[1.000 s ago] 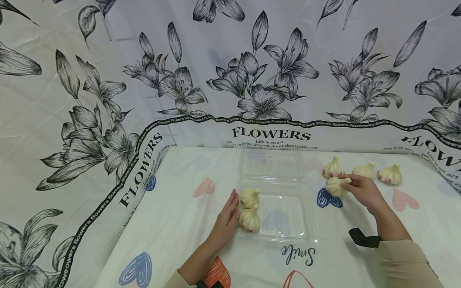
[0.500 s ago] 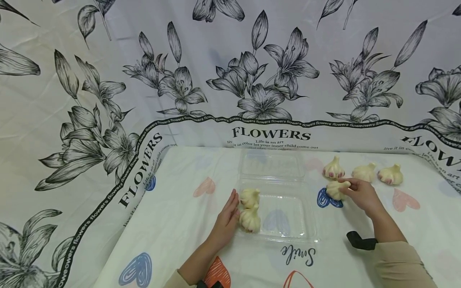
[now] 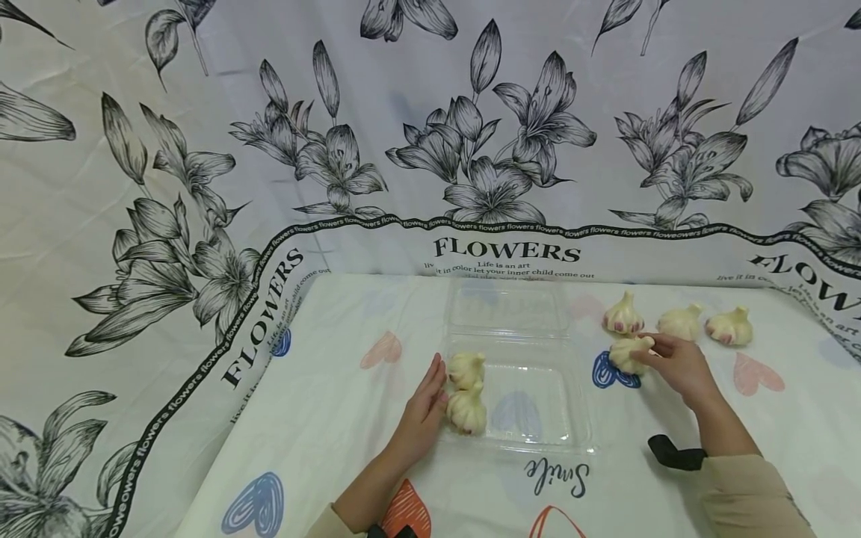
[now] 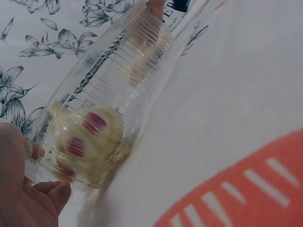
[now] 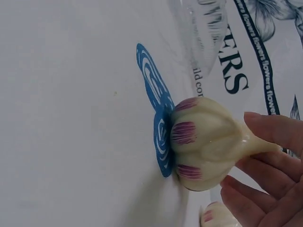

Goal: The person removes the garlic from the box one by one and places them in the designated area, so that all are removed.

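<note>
My right hand (image 3: 678, 368) pinches a garlic bulb (image 3: 627, 356) by its neck. In the right wrist view this bulb (image 5: 206, 142), cream with purple streaks, is at or just above the cloth by a blue heart print; contact is hard to judge. My left hand (image 3: 420, 415) rests its fairly straight fingers along the left side of a clear hinged plastic container (image 3: 538, 403). Inside that container, two garlic bulbs (image 3: 467, 409) sit one behind the other along the left wall. Through the plastic, the left wrist view shows the nearer bulb (image 4: 90, 142).
Three more garlic bulbs stand in a row at the back right: one bulb (image 3: 622, 314), a middle bulb (image 3: 681, 321) and a right bulb (image 3: 729, 326). The container's lid (image 3: 507, 308) lies opened backward. A flower-printed curtain (image 3: 377, 246) hangs behind the table.
Over the second, my right hand shifts slightly left and down with the garlic bulb, whose tilt changes a little. My left hand and the container stay put.
</note>
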A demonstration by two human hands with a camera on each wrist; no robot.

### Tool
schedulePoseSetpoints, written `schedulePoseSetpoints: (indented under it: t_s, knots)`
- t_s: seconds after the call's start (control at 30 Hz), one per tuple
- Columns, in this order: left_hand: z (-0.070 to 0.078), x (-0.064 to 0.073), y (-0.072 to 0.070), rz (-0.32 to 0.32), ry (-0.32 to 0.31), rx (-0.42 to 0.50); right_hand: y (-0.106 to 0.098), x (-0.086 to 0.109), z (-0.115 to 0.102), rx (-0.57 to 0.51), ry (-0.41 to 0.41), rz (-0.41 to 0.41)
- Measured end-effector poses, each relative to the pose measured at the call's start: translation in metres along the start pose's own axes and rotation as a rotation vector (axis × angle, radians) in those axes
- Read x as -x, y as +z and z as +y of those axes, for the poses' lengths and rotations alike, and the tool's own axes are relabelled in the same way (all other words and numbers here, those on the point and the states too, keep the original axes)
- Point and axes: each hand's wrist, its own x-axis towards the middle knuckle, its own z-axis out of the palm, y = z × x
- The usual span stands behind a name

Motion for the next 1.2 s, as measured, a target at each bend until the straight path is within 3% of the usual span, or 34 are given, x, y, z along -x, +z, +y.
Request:
schedulePoseSetpoints:
  t_s: [0.43, 0.67, 0.83, 1.03, 1.2]
  knots:
    - [-0.002, -0.001, 0.001, 0.002, 0.006, 0.011, -0.005, 0.024, -0.042, -0.157, -0.057, 0.075]
    - [-0.002, -0.002, 0.002, 0.002, -0.007, 0.014, 0.006, 0.038, -0.069, -0.29, -0.196, 0.036]
    - [-0.003, -0.001, 0.001, -0.003, -0.013, -0.01, 0.017, 0.048, -0.087, -0.373, -0.293, -0.039]
    - [-0.004, -0.002, 0.001, -0.006, -0.002, -0.007, 0.036, 0.057, -0.105, -0.445, -0.297, -0.106]
    - [-0.003, -0.002, 0.0, -0.009, -0.002, -0.013, 0.058, 0.06, -0.118, -0.497, -0.253, -0.129]
